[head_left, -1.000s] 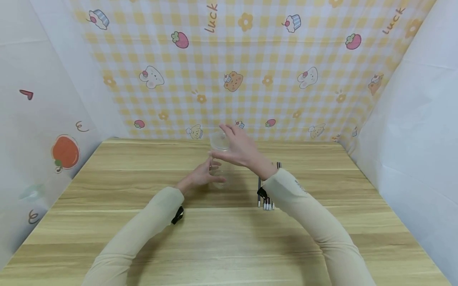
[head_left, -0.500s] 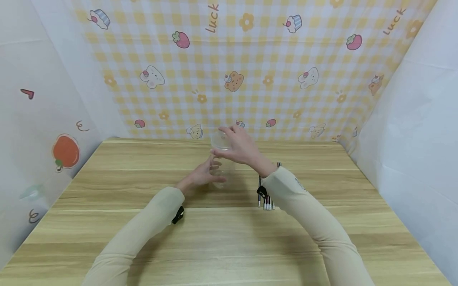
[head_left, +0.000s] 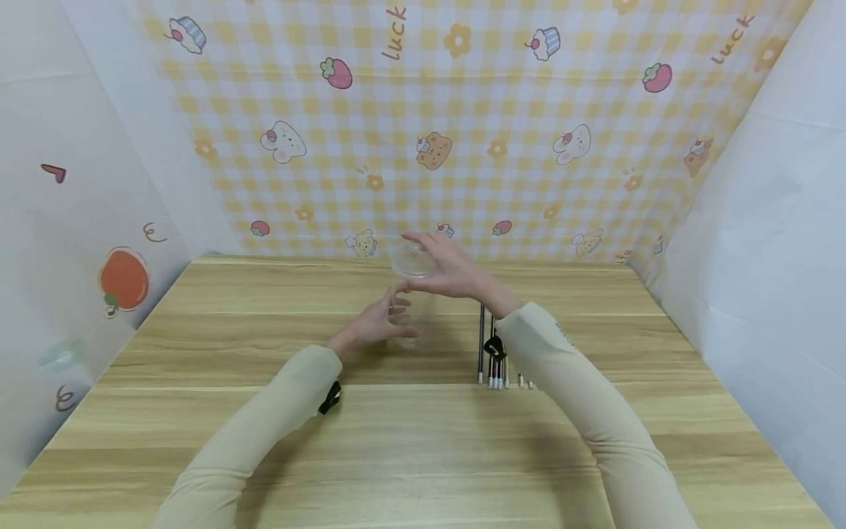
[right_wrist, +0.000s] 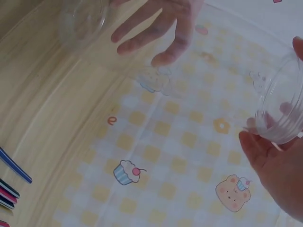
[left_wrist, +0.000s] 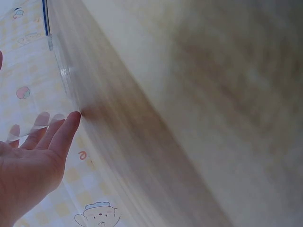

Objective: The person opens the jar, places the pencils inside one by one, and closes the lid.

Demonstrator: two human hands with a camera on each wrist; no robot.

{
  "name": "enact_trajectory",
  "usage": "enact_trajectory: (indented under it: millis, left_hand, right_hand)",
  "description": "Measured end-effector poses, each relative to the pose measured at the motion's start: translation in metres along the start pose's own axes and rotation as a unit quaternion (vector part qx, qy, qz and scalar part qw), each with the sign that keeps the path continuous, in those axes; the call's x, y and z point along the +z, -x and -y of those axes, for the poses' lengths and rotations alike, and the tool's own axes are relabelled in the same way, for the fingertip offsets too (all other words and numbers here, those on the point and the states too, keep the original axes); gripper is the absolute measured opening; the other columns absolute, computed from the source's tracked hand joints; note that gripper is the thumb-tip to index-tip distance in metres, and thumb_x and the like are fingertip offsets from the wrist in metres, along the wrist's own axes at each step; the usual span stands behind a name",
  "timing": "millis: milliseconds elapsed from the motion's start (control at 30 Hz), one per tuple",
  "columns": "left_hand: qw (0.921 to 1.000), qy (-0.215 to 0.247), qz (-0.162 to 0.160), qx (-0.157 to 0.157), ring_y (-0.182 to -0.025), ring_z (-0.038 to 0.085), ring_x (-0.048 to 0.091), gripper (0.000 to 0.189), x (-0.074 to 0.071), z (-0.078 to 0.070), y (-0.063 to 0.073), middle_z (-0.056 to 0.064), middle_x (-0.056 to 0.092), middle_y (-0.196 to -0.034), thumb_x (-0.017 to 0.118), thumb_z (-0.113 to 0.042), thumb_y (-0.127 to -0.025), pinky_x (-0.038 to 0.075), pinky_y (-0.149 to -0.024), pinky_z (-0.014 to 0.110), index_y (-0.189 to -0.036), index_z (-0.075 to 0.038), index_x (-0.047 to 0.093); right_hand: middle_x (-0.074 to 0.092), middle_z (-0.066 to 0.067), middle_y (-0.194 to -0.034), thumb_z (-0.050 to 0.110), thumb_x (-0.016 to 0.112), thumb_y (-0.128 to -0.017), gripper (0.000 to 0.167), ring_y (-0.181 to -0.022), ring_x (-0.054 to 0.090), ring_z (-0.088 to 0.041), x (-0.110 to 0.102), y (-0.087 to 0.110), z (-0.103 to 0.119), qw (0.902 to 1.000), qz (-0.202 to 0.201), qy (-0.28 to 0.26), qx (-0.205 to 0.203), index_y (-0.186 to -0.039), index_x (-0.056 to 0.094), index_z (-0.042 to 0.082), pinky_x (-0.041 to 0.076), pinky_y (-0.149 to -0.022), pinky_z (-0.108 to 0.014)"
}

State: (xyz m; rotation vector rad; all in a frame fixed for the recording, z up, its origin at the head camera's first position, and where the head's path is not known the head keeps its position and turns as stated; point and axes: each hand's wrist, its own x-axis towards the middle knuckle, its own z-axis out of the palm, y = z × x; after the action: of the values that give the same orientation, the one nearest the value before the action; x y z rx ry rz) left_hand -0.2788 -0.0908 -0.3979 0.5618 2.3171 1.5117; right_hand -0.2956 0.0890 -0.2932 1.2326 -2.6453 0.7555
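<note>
A tall clear jar (head_left: 423, 314) stands upright on the table near the back wall. My left hand (head_left: 374, 323) holds its lower body, thumb on the near side and fingers round the back. In the left wrist view the fingers of that left hand (left_wrist: 35, 165) partly show through the clear wall. Up at the top, my right hand (head_left: 452, 268) grips the clear round lid (head_left: 410, 264) between thumb and fingers. The right wrist view shows the lid (right_wrist: 283, 109) at the jar's end, with fingertips visible through it. Whether the lid is loose I cannot tell.
Several dark pencils (head_left: 481, 349) with pale ends lie to the right of the jar, partly under the right forearm. The wooden table (head_left: 423, 448) runs back to a yellow checked cloth wall (head_left: 463, 103). White sheets (head_left: 780, 213) hang on both sides.
My right hand has turned at the lid, and its wrist and forearm have shifted slightly right, uncovering more of the pencils. The left hand and jar have stayed in place.
</note>
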Motion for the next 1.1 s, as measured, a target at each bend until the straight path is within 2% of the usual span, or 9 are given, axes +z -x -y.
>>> enact_trajectory:
  millis: [167,300,467,533,633,767,933,1000,1100]
  left_hand:
    - [0.9995,-0.026,-0.017,0.006,-0.117,0.031,0.037,0.085,0.003,0.006,-0.001,0.016,0.037,-0.131,0.074,-0.018,-0.072,0.031,-0.096,0.046,-0.136,-0.024,0.019]
    - [0.9993,-0.029,-0.02,0.007,-0.117,0.03,0.037,0.084,0.004,0.008,-0.003,0.016,0.038,-0.13,0.074,-0.017,-0.072,0.031,-0.096,0.046,-0.136,-0.022,0.019]
    - [0.9991,-0.034,-0.02,0.014,-0.117,0.032,0.037,0.089,0.004,0.007,-0.003,0.014,0.034,-0.133,0.074,-0.017,-0.072,0.031,-0.095,0.046,-0.138,-0.022,0.015]
    - [0.999,-0.036,-0.02,0.019,-0.118,0.033,0.036,0.093,0.004,0.006,-0.002,0.015,0.031,-0.135,0.074,-0.016,-0.072,0.03,-0.095,0.047,-0.14,-0.021,0.01]
    - [0.9989,-0.041,-0.023,0.006,-0.119,0.03,0.035,0.093,0.003,0.006,-0.002,0.012,0.03,-0.136,0.073,-0.019,-0.073,0.03,-0.096,0.046,-0.14,-0.02,0.01]
    - [0.9989,-0.036,-0.018,-0.022,-0.121,0.028,0.033,0.086,0.001,0.004,-0.001,0.012,0.035,-0.134,0.072,-0.023,-0.074,0.028,-0.097,0.047,-0.139,-0.019,0.016]
    - [0.9993,-0.011,0.003,-0.034,-0.123,0.031,0.029,0.091,-0.002,0.004,-0.002,0.014,0.031,-0.137,0.073,-0.025,-0.072,0.026,-0.098,0.049,-0.14,-0.018,0.013]
    - [0.9993,-0.003,0.011,-0.035,-0.124,0.033,0.028,0.094,-0.003,0.004,-0.002,0.016,0.03,-0.137,0.074,-0.026,-0.071,0.025,-0.098,0.05,-0.14,-0.017,0.012]
    - [0.9993,-0.005,0.013,-0.035,-0.124,0.033,0.027,0.094,-0.003,0.004,-0.002,0.016,0.03,-0.137,0.074,-0.026,-0.071,0.024,-0.098,0.05,-0.14,-0.016,0.012]
  right_hand:
    - [0.035,-0.009,-0.135,0.035,0.062,-0.076,0.074,-0.116,0.036,-0.022,-0.004,0.0,-0.002,0.9993,0.025,-0.019,-0.021,-0.137,0.029,0.009,0.031,-0.094,-0.041]
    - [0.034,-0.01,-0.136,0.032,0.059,-0.075,0.072,-0.117,0.035,-0.023,-0.004,0.0,-0.003,0.9987,0.028,-0.032,-0.027,-0.136,0.03,0.009,0.032,-0.093,-0.041]
    - [0.027,-0.01,-0.14,0.037,0.061,-0.074,0.078,-0.123,0.029,-0.024,-0.005,0.001,-0.001,0.9991,0.027,-0.031,0.007,-0.139,0.025,0.012,0.029,-0.095,-0.045]
    - [0.025,-0.01,-0.141,0.044,0.062,-0.075,0.081,-0.124,0.027,-0.026,-0.006,0.0,0.003,0.9991,0.021,-0.008,0.037,-0.139,0.023,0.013,0.029,-0.096,-0.046]
    - [0.027,-0.011,-0.139,0.057,0.057,-0.074,0.085,-0.122,0.03,-0.029,-0.005,0.0,0.013,0.9946,0.007,0.045,0.093,-0.139,0.024,0.013,0.032,-0.094,-0.047]
    - [0.038,-0.013,-0.13,0.07,0.046,-0.072,0.088,-0.109,0.043,-0.029,-0.001,-0.003,0.027,0.9795,0.0,0.142,0.143,-0.136,0.031,0.012,0.043,-0.083,-0.041]
    - [0.047,-0.012,-0.116,0.071,0.042,-0.073,0.082,-0.095,0.048,-0.027,0.002,-0.007,0.037,0.9559,0.006,0.245,0.162,-0.127,0.043,0.01,0.048,-0.065,-0.036]
    - [0.048,-0.011,-0.115,0.069,0.044,-0.073,0.078,-0.095,0.048,-0.026,0.001,-0.008,0.038,0.9532,0.008,0.254,0.164,-0.126,0.045,0.011,0.048,-0.062,-0.036]
    - [0.049,-0.01,-0.115,0.065,0.047,-0.073,0.074,-0.096,0.046,-0.024,-0.001,-0.009,0.036,0.9581,0.01,0.241,0.155,-0.126,0.045,0.013,0.047,-0.061,-0.036]
